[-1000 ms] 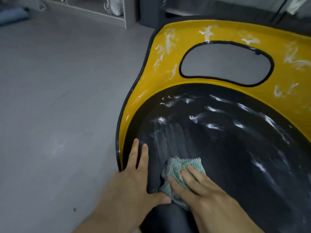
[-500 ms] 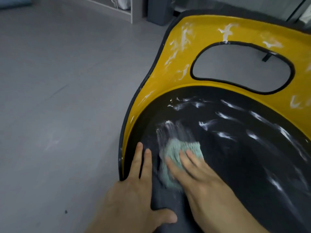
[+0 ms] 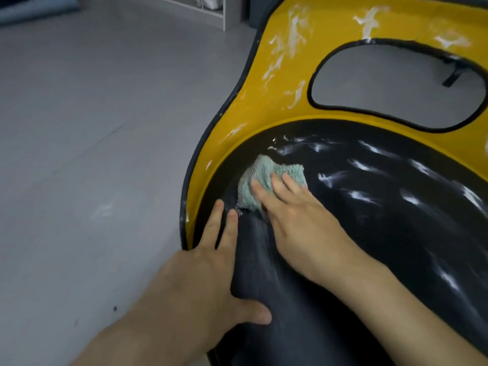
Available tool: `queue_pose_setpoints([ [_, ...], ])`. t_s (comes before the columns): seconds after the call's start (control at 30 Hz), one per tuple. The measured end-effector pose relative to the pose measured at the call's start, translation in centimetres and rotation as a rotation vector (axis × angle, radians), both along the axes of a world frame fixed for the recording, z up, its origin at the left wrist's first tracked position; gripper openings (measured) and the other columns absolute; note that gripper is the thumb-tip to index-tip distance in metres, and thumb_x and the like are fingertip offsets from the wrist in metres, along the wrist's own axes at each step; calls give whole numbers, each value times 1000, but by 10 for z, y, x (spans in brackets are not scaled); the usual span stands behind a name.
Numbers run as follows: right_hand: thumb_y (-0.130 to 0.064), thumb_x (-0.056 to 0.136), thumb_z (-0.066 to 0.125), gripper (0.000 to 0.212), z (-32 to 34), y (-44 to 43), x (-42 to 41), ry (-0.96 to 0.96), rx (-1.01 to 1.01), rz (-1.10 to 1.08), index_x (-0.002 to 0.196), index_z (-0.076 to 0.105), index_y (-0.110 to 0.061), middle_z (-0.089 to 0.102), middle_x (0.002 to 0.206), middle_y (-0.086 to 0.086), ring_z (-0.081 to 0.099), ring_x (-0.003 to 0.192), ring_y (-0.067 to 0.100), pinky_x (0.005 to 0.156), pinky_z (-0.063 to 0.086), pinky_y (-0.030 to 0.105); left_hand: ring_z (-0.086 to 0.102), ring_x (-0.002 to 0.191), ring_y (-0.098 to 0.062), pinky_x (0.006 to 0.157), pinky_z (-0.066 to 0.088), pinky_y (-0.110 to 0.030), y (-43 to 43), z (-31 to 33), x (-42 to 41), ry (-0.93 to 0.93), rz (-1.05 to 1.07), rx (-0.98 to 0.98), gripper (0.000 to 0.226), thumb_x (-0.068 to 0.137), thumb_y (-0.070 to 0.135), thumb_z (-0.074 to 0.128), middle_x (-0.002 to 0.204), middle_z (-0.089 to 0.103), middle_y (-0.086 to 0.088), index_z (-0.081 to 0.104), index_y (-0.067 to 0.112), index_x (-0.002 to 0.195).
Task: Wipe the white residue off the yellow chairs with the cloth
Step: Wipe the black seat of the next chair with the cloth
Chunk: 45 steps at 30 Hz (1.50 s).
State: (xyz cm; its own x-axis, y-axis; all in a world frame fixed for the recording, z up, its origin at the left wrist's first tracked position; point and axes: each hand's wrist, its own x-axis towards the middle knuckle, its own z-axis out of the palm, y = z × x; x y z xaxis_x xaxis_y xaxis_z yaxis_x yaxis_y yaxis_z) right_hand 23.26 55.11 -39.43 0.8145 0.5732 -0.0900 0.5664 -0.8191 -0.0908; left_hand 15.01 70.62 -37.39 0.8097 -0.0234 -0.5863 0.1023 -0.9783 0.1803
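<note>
A yellow chair (image 3: pixel 287 96) with a black seat pad (image 3: pixel 396 233) fills the right half of the view. White residue streaks cover its yellow back and the upper part of the black seat. My right hand (image 3: pixel 298 217) lies with straight fingers on a green cloth (image 3: pixel 266 178) and presses it against the seat's upper left, near the yellow rim. My left hand (image 3: pixel 211 262) rests flat on the seat's left front edge, fingers straight and thumb spread onto the pad.
Grey floor (image 3: pixel 92 154) stretches to the left of the chair, with a faint white smear on it. A white shelf unit (image 3: pixel 208 11) stands at the far top. The chair back has an oval cut-out (image 3: pixel 396 80).
My right hand has pushed the cloth up and away along the seat toward the yellow rim, clearing streaks behind it. The left hand has stayed on the seat's edge.
</note>
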Motion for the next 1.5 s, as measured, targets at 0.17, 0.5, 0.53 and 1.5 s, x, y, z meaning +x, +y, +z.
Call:
queue_pose_setpoints([
  [0.17, -24, 107, 6, 57, -12, -45, -89, -39, 80, 35, 142, 50, -24, 61, 137, 6, 53, 131, 26, 102, 38, 38, 57, 117, -12, 93, 52, -32, 1, 3, 1, 3, -6, 9, 143, 63, 87, 62, 143, -55, 16, -41, 32, 145],
  [0.5, -16, 103, 32, 65, 8, 18, 40, 31, -27, -115, 159, 1, -26, 2, 167, 9, 0, 153, 26, 124, 7, 42, 53, 123, -14, 95, 51, -32, -3, 2, 4, 19, 0, 25, 144, 65, 82, 66, 143, -56, 11, -43, 29, 142],
  [0.53, -16, 102, 32, 65, 5, 12, 27, 19, -29, -103, 159, 2, -25, 4, 166, 9, 2, 153, 26, 124, 8, 41, 54, 123, -13, 94, 52, -32, -2, 1, 4, 11, -2, 23, 144, 65, 83, 66, 142, -56, 11, -43, 29, 143],
  [1.5, -19, 104, 30, 60, 12, 18, 41, 17, -70, -205, 159, 7, -20, 11, 165, 12, 7, 152, 28, 122, 13, 39, 58, 114, -15, 86, 51, -28, 0, 0, 4, -16, -11, -14, 145, 66, 81, 68, 144, -56, 7, -40, 27, 145],
])
